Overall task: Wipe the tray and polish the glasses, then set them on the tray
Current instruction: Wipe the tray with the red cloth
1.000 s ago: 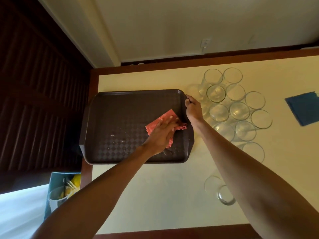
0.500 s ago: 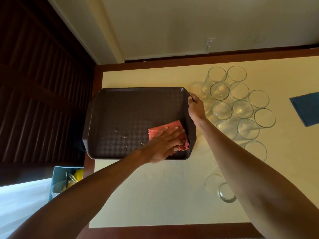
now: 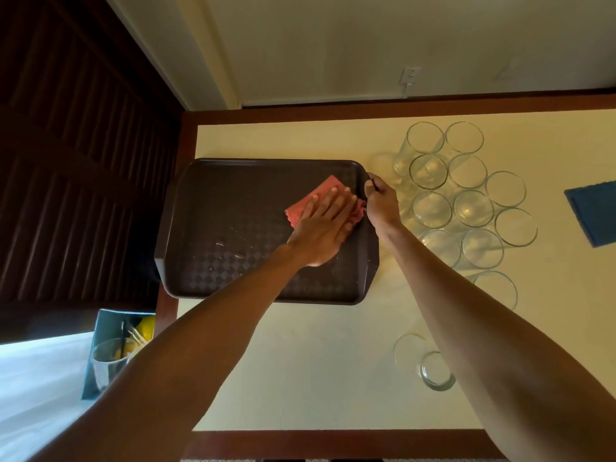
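Head view. Step in hand: wiping, first of three. Dark brown rectangular plastic tray (image 3: 233,208) flat on cream-topped counter (image 3: 316,361), just left of cluster of clear cylindrical glasses (image 3: 473,208) (none yet on it). Left hand (image 3: 328,225): flat, fingers straight, pressing salmon-pink woven cloth (image 3: 321,193) onto tray's right end. Right hand (image 3: 380,201): curled round tray's far right rim, steadying. Droplets (image 3: 230,248) left of centre, unwiped. Next, by judgement: sweeping cloth leftward over droplets, with firm rim grip against sliding. Blue cloth (image 3: 593,215) at counter's right edge, probably for polishing. Brands, labels, writing: none legible.
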